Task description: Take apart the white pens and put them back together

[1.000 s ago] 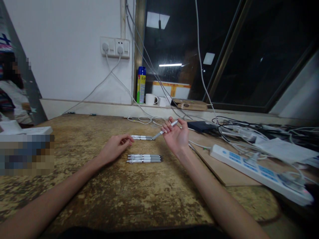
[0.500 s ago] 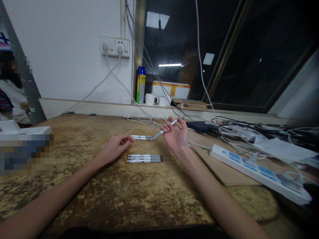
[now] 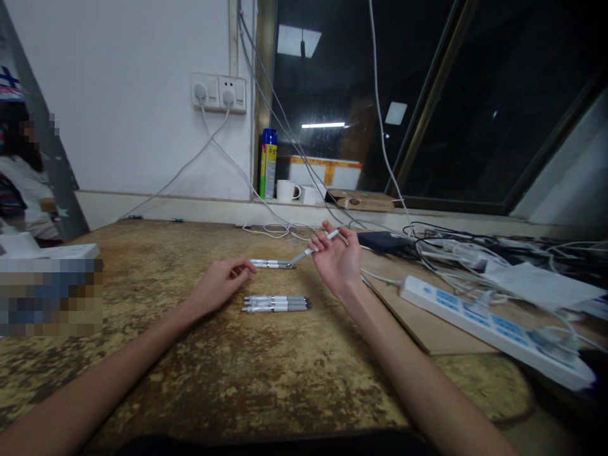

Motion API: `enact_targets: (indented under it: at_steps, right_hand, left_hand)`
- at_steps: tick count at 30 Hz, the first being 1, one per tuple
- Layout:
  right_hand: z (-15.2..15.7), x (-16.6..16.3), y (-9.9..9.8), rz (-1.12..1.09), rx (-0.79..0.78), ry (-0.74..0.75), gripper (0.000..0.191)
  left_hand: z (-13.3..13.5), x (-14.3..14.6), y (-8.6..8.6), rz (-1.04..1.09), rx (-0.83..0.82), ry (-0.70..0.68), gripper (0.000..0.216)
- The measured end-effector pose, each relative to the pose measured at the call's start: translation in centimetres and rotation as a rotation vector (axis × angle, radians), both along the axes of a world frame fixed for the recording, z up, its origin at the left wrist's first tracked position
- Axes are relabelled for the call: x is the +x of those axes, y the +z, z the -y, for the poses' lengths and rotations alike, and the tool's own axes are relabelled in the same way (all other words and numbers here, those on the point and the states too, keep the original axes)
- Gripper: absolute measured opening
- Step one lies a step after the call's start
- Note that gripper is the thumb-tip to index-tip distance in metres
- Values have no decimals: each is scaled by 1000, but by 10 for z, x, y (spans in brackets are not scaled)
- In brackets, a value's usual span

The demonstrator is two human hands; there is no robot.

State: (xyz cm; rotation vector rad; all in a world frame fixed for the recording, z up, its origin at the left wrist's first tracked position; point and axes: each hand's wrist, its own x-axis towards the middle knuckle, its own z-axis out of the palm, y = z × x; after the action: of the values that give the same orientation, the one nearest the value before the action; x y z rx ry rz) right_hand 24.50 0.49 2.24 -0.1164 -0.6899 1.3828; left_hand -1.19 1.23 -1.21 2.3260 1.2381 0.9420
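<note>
My right hand [image 3: 338, 265], palm turned up, has its fingers curled round a white-and-grey pen [image 3: 299, 256]. That pen slants down to the left, its tip close to the right end of the far pens. Two or so similar far pens [image 3: 270, 263] lie side by side on the worn wooden table [image 3: 266, 373]. At their left end rests my left hand [image 3: 219, 283], fingers loosely bent with a gap by the thumb; whether it touches them is unclear. Nearer to me lies a row of several matching pens [image 3: 276, 304], all pointing right.
To the right, a white power strip [image 3: 475, 326] lies on a board, with tangled cables [image 3: 446, 253] and a black box [image 3: 384, 242] behind. A spray can [image 3: 268, 164] and white mug [image 3: 286, 190] stand on the sill. A person [image 3: 23, 171] is at far left.
The pen in my right hand has tilted slightly flatter. Both hands stay almost where they were, and the pens on the table have not moved.
</note>
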Motion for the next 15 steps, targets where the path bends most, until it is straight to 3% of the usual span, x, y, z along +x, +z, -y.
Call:
enact_targets:
  at_steps: [15]
  right_hand:
    - [0,0,0,-34,10,24,26]
  left_hand:
    - [0,0,-1,12,-8,-20,31]
